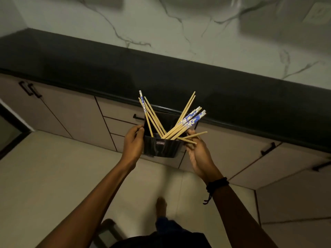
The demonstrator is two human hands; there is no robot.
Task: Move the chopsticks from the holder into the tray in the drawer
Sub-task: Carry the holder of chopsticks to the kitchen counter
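Observation:
A black holder point(163, 147) is held in the air in front of the dark counter edge. Several wooden chopsticks point(155, 122) fan out of it, some with blue and white patterned ends point(194, 116). My left hand point(133, 142) grips the holder's left side, thumb on its rim. My right hand point(195, 149) is at the holder's right side and its fingers pinch a pair of chopsticks point(194, 136) that point to the right. The drawers below the counter look shut; no tray shows.
A black countertop point(179, 77) runs across under a marbled wall. Beige cabinet fronts with black handles point(138, 116) lie below it, drawers in the middle. Pale floor tiles and my foot point(161, 205) are beneath. A dark object sits low on the floor point(107, 231).

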